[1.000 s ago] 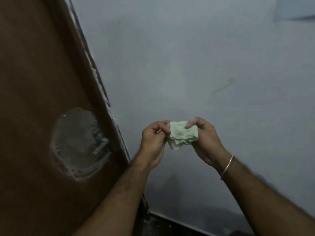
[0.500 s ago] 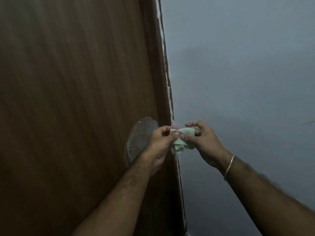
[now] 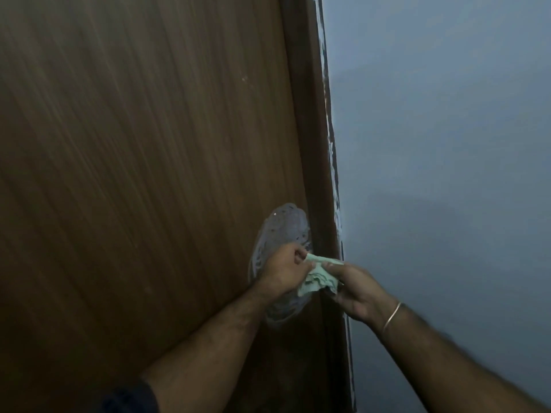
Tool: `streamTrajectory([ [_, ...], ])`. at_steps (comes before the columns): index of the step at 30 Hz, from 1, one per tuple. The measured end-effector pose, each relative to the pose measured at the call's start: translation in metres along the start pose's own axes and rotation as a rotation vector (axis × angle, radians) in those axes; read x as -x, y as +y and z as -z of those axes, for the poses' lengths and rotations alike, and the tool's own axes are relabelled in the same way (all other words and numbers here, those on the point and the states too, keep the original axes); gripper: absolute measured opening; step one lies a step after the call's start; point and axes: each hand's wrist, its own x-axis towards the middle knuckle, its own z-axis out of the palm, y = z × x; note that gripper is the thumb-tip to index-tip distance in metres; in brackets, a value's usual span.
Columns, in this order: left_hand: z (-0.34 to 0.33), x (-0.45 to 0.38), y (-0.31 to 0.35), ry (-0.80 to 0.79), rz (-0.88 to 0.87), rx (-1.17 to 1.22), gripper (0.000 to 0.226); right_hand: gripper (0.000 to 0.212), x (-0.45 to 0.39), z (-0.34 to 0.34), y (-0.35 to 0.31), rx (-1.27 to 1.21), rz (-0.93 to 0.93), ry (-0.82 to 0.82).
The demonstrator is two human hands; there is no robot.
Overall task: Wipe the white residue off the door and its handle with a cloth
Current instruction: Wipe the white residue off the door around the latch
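A brown wooden door (image 3: pixel 149 174) fills the left of the view. Near its right edge sits a round patch of white residue (image 3: pixel 286 228), partly covered by my left hand. The handle is hidden behind my hands. A crumpled pale green cloth (image 3: pixel 317 277) is held between both hands in front of the patch. My left hand (image 3: pixel 283 269) pinches its left side with curled fingers. My right hand (image 3: pixel 354 290), a metal bangle on its wrist, grips its right side.
The dark brown door frame (image 3: pixel 316 144) runs down beside the door, with chipped white paint along its edge. A plain grey-blue wall (image 3: pixel 447 144) takes up the right half.
The view has swung left, so the door now fills more of the frame. Both hands with the cloth have come in front of the residue patch, and the cloth looks more bunched.
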Motion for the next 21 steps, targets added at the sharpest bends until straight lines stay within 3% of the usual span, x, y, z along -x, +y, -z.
streamTrajectory([
  [2,0.013,-0.015,0.002,0.015,-0.124,-0.263,0.009,0.024,-0.018,-0.011,-0.003,0.031,0.009,0.047],
  [6,0.046,-0.046,0.008,0.132,-0.445,-0.809,0.031,0.017,-0.056,-0.032,-0.013,0.058,0.107,0.181],
  [9,0.069,-0.073,0.015,0.134,-0.565,-1.151,0.042,0.012,-0.085,-0.042,-0.022,0.135,0.294,0.303],
  [12,0.09,-0.1,0.021,0.073,-0.553,-1.344,0.051,0.011,-0.117,-0.052,-0.032,0.257,0.483,0.402],
  [15,0.108,-0.115,0.021,0.118,-0.593,-1.487,0.051,0.01,-0.148,-0.067,-0.044,0.311,0.642,0.476],
  [21,0.118,-0.123,0.009,0.192,-0.626,-1.563,0.052,0.018,-0.183,-0.084,-0.025,0.597,0.904,0.254],
])
